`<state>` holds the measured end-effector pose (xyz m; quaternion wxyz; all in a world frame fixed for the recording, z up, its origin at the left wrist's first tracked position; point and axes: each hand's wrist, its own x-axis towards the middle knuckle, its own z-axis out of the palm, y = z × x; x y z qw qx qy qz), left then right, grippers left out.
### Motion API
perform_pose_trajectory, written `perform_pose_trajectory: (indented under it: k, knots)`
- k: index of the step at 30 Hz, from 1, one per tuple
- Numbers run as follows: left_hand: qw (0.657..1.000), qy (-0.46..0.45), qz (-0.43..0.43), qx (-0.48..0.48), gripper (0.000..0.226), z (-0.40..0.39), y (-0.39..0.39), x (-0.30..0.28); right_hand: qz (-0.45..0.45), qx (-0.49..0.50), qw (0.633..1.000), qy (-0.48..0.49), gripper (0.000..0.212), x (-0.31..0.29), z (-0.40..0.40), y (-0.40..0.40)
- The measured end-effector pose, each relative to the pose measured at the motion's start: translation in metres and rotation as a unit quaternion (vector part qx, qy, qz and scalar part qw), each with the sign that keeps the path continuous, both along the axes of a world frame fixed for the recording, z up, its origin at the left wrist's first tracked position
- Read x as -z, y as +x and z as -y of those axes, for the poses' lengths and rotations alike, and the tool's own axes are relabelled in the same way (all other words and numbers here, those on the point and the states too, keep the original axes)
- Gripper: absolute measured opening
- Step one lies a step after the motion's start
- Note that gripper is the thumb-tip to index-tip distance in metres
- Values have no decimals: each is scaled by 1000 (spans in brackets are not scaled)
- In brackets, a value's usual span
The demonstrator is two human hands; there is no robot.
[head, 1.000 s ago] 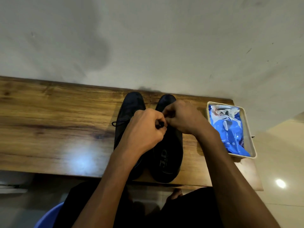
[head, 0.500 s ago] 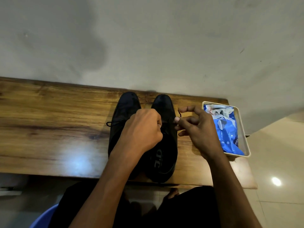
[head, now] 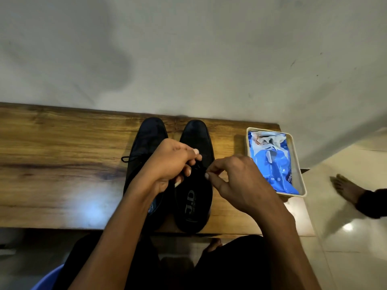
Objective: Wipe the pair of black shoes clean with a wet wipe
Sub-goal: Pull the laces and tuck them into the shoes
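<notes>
Since a moment ago the right hand (head: 240, 183) has returned to pinch the lace of the right shoe (head: 193, 181); left hand (head: 169, 166) stays clenched there; wet wipe pack (head: 272, 164) untouched in its tray (head: 298, 164)

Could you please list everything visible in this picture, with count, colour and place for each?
Black leather lace-up shoes: two, black, side by side on the table, toes toward the wall.
Blue plastic wet-wipe pack: one, blue and white, lying in the tray.
Cream rectangular tray: one, cream, at the table's right end.
Brown wooden table: one, brown, against the wall.
Grey wall: one, grey, behind the table.
Blue plastic seat: one, blue, lower left corner.
Another person's bare foot: one, on the floor at the right.
Left hand: over the shoes, pinching a lace.
Right hand: beside the right-side shoe, pinching a lace.
</notes>
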<state>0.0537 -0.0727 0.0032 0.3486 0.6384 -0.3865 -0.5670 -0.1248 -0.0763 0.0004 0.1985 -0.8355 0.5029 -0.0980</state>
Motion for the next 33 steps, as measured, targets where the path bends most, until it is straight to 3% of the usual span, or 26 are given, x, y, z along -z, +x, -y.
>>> perform_pose_trajectory:
  k: [3,5,8,11,19,26,33]
  knots:
    - [999,-15,-30,-22,20,-1,-5,4,7,-11,1000,4,18,-3,-1,7]
    - [999,-24,-27,-17,19,-1,-5,6,71,0,997,35,17,-6,-1,8]
    - [999,-48,13,23,16,-1,-3,6,165,60,984,35,15,-2,5,6]
    - [993,-81,70,56,14,-1,-1,8,200,107,974,19,14,6,12,6]
    - [952,-178,238,80,8,-2,-4,6,196,97,975,-40,13,18,18,9]
    - [947,-171,268,55,4,-3,-8,4,207,55,970,-111,16,31,26,7]
    - [953,-140,265,51,4,-1,-7,4,118,62,977,-165,20,46,25,18]
